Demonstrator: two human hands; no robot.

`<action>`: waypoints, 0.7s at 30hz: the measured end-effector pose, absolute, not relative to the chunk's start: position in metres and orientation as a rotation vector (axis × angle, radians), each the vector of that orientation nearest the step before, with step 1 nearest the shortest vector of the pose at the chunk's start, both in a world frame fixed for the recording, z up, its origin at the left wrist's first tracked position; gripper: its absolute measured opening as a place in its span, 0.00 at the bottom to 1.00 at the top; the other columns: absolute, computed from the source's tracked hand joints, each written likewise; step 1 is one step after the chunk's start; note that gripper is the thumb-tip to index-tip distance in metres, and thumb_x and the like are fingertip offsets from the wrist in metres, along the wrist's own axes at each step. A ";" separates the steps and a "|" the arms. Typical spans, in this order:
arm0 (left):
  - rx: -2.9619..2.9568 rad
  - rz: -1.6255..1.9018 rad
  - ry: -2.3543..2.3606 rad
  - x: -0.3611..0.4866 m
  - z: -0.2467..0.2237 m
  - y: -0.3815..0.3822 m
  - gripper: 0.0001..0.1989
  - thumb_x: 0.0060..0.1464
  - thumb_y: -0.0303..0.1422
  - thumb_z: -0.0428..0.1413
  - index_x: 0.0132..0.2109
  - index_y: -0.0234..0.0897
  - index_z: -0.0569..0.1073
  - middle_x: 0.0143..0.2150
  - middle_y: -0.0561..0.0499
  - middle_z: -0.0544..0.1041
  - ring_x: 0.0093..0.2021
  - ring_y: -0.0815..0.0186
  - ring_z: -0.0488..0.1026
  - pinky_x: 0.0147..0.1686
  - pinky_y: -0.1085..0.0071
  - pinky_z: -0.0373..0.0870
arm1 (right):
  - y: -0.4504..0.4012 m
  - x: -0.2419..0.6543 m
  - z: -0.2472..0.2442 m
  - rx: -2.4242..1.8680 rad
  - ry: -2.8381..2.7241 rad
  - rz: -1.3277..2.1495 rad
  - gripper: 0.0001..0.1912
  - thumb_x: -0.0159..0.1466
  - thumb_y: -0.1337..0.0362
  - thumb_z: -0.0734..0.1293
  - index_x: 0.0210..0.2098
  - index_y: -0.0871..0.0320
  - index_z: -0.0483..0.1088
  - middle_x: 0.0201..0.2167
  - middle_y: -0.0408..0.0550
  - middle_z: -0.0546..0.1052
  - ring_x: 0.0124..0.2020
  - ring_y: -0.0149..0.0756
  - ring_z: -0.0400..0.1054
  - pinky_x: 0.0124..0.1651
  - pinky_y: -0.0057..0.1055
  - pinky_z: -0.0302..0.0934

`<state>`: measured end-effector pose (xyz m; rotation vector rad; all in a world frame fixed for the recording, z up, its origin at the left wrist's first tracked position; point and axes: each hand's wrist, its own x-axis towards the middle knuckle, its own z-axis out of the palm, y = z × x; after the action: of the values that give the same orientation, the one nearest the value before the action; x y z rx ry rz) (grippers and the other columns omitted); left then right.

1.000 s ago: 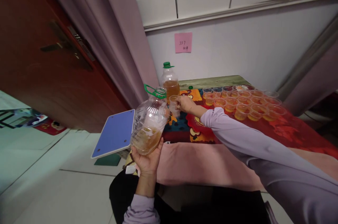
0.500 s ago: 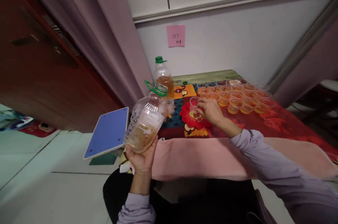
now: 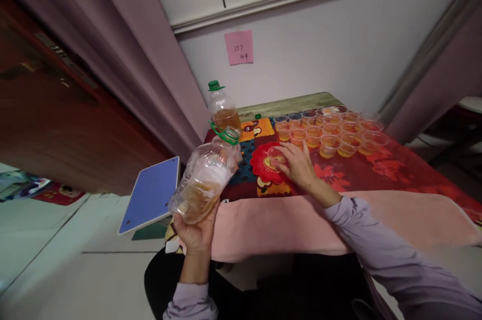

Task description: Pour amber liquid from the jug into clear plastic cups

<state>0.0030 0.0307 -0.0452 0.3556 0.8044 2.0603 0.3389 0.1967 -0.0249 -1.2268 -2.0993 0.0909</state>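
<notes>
My left hand (image 3: 198, 229) is closed around the base of a large clear plastic bottle (image 3: 203, 179), which leans to the right. Amber liquid sits low inside it, and a green ring handle circles its open neck. My right hand (image 3: 299, 167) has its fingers and thumb around the side of a clear plastic cup (image 3: 276, 155). That cup is over a red scalloped plate (image 3: 259, 167) with a yellow design. Behind the leaning bottle stands a second bottle (image 3: 227, 116), capped in green and partly filled with amber liquid.
Several clear cups of amber liquid (image 3: 331, 143) stand in rows at the right of the table. A loose green cap (image 3: 258, 116) lies near the back. A pink cloth (image 3: 271, 224) covers the front edge. A blue board (image 3: 152, 192) is at the left.
The view has shifted slightly. My right hand has lowered, its fingers have spread more around the cup, and the cup sits lower over the red plate. My left hand still grips the bottle.
</notes>
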 end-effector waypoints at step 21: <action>0.388 2.040 0.955 0.011 -0.044 0.030 0.45 0.40 0.56 0.74 0.63 0.42 0.79 0.62 0.40 0.83 0.68 0.37 0.74 0.58 0.39 0.81 | 0.165 0.299 -0.015 -0.967 -1.498 0.721 0.29 0.72 0.45 0.69 0.65 0.55 0.72 0.55 0.61 0.84 0.55 0.51 0.81 0.58 0.49 0.75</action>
<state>0.0108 0.0299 -0.0439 0.3876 0.9549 2.0399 0.2994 0.1654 -0.0149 -0.9666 -1.4975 0.7212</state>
